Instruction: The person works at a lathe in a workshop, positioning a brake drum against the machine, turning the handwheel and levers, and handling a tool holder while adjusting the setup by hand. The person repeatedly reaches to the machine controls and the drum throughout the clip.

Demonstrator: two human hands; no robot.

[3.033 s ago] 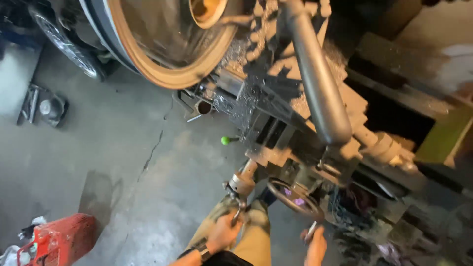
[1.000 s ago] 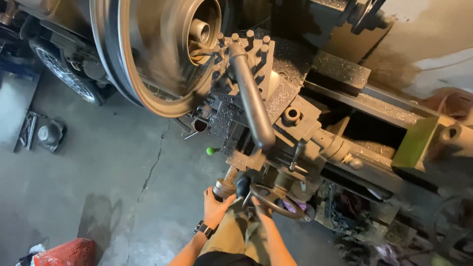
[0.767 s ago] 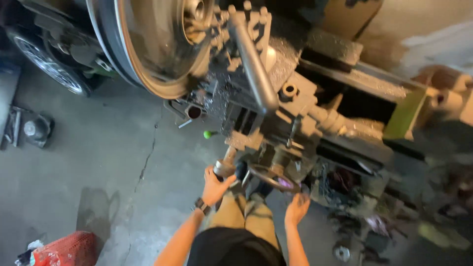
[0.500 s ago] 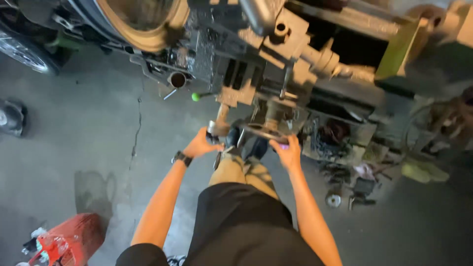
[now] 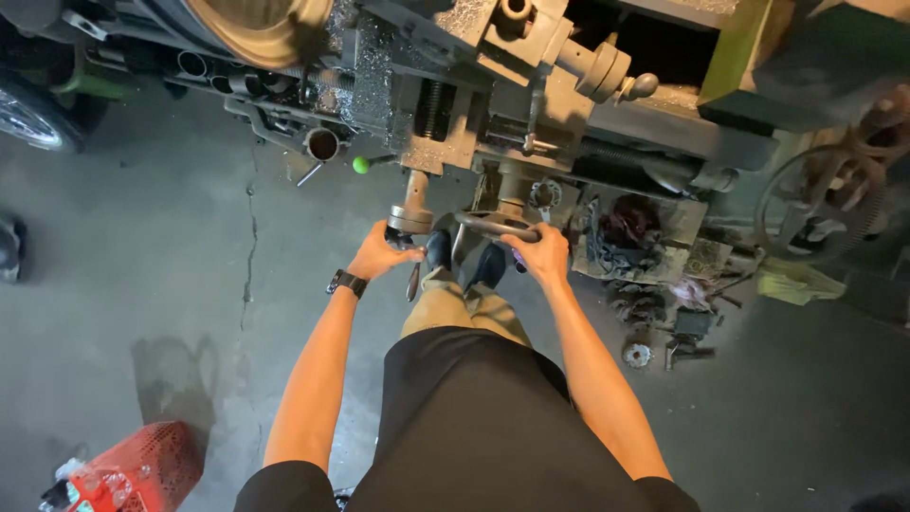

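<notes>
I stand at a big grey lathe (image 5: 607,114) and look straight down. My left hand (image 5: 379,256) is closed around the crank handle (image 5: 409,226) that hangs below the carriage. My right hand (image 5: 542,254) grips the rim of the dark handwheel (image 5: 493,224) beside it. A large metal disc (image 5: 256,24) sits in the chuck at the top left. A lever with a green knob (image 5: 361,164) sticks out of the apron just above my left hand.
A red perforated crate (image 5: 133,466) stands on the concrete floor at the lower left. Scrap parts and gears (image 5: 664,313) lie under the lathe to the right. A vehicle wheel (image 5: 33,118) shows at the far left, a spoked gear (image 5: 825,204) at the right.
My view has tilted down, so the lathe has slid to the top of the frame. My right hand came up from beside the wheel and took hold of the handwheel rim.
</notes>
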